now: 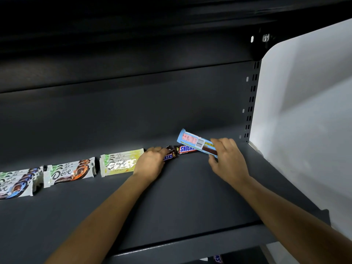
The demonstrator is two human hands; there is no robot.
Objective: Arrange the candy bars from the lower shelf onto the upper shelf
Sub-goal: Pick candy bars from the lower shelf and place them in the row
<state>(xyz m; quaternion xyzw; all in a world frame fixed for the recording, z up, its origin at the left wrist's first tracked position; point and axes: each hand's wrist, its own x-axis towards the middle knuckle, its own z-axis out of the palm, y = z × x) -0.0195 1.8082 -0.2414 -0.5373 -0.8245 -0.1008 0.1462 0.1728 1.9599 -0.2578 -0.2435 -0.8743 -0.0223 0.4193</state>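
Grip of right hand [226, 160] clamped on blue candy bar [192, 141], long axis slanting from back-left to front-right, just above Snickers bars [185, 149] on upper shelf [190, 197]. Grip of left hand [150, 164] curled over their left end.

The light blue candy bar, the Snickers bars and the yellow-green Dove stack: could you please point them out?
light blue candy bar [199, 143], head view, on its barcode.
Snickers bars [187, 149], head view, on the rightmost bar's logo.
yellow-green Dove stack [121, 162], head view, on the top wrapper's middle.
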